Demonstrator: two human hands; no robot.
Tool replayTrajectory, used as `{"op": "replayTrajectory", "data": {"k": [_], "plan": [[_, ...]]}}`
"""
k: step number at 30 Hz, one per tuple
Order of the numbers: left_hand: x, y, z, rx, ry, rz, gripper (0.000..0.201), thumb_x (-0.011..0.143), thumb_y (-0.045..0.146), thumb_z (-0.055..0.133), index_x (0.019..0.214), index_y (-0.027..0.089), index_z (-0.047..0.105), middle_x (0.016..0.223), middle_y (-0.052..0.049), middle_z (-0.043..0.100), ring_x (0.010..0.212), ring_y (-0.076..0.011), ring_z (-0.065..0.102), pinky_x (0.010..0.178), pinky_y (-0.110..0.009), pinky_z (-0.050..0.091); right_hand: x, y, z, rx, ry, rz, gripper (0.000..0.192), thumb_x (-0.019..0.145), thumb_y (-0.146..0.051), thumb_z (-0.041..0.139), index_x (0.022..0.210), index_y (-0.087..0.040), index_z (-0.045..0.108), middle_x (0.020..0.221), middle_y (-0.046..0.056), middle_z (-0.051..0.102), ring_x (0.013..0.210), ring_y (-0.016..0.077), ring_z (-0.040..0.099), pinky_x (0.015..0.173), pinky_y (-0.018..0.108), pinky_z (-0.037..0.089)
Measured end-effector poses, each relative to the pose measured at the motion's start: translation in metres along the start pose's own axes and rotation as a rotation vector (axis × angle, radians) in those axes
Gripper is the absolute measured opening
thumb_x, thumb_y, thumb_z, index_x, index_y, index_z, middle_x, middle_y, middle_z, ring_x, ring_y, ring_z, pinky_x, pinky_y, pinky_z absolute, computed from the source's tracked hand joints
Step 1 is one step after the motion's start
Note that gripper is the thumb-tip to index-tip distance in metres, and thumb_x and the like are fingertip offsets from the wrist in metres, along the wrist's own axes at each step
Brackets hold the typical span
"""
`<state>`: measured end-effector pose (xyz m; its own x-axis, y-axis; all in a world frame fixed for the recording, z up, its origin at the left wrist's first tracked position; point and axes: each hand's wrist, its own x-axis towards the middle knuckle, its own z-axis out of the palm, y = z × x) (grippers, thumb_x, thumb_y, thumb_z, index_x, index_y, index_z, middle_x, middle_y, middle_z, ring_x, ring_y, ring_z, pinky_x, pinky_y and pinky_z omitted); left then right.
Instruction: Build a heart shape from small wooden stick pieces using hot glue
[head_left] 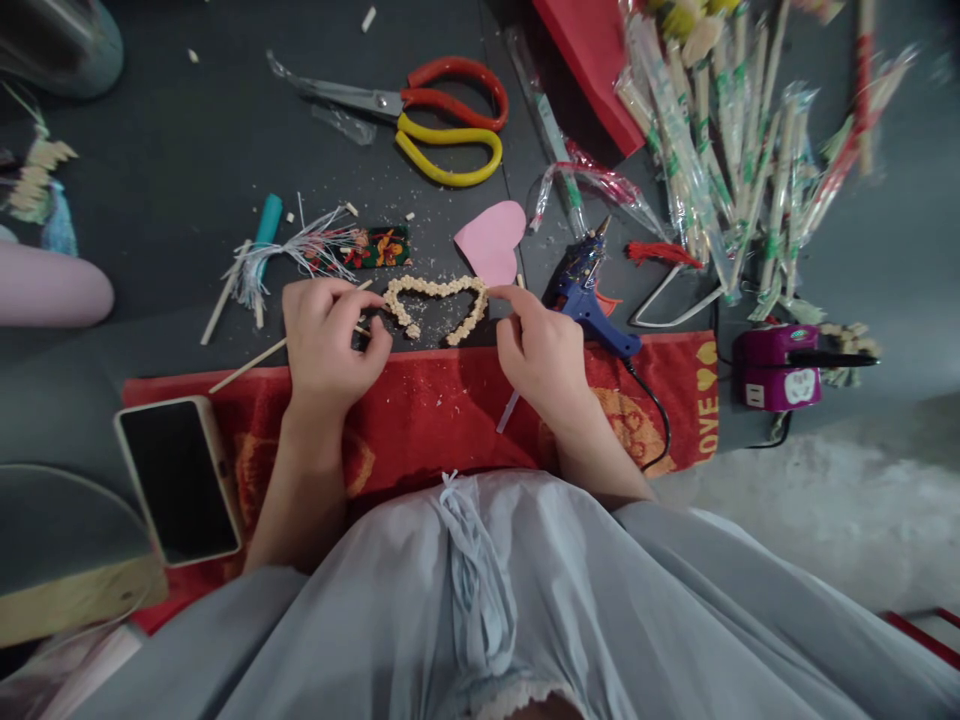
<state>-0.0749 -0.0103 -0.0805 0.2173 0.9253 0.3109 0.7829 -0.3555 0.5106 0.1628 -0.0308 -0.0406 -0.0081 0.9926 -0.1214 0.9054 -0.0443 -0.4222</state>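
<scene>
A heart outline of small pale beige beads or grains [439, 289] lies on the dark table, with a gap at its lower point. My left hand [326, 345] is at its left side, thumb and index finger apart, the index tip touching or almost touching the outline. From the right, my right hand [544, 350] points a stretched index finger at the outline's upper right edge; its other fingers are curled. Just above lies a pink paper heart [495, 240]. A blue hot glue gun [589, 300] rests beside my right hand, its nozzle pointing up and away.
Scissors with red and yellow handles [450, 125] lie at the back. Several wrapped sticks [712, 150] are piled at the right, near a purple power socket block [780, 368]. A red towel [442, 410] runs along the front edge, a phone [178, 480] on its left end.
</scene>
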Motion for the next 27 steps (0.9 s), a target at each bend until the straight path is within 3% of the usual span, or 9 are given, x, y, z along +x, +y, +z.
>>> {"op": "replayTrajectory", "data": {"k": [9,16,27], "plan": [[0.0004,0.0011,-0.0011,-0.056,-0.021,-0.039,0.021,0.081,0.024,0.061,0.1,0.029,0.068,0.101,-0.01,0.06,0.104,-0.0331,0.057,0.097,-0.057,0.041,-0.0007,0.0019,0.0026,0.016,0.043,-0.027,0.046,0.087,-0.017,0.037,0.121,-0.016,0.068,0.075,0.007,0.074,0.063,0.0201,0.064,0.06,0.028,0.038],[-0.0001,0.0033,-0.0031,-0.032,0.023,0.07,0.023,0.078,0.018,0.06,0.092,0.03,0.073,0.09,-0.007,0.062,0.093,-0.0294,0.059,0.091,-0.056,0.044,-0.0006,0.0016,0.0008,0.011,0.039,-0.022,0.048,0.086,-0.018,0.035,0.121,-0.015,0.069,0.075,0.008,0.073,0.062,0.0217,0.063,0.059,0.03,0.038],[-0.0007,0.0018,-0.0018,-0.071,0.002,0.023,0.023,0.076,0.019,0.061,0.089,0.032,0.075,0.09,-0.008,0.062,0.096,-0.0314,0.059,0.092,-0.059,0.043,-0.0017,0.0021,-0.0022,0.062,0.041,-0.017,0.044,0.086,-0.019,0.037,0.108,-0.017,0.074,0.067,0.005,0.071,0.055,0.0175,0.058,0.059,0.028,0.037]]}}
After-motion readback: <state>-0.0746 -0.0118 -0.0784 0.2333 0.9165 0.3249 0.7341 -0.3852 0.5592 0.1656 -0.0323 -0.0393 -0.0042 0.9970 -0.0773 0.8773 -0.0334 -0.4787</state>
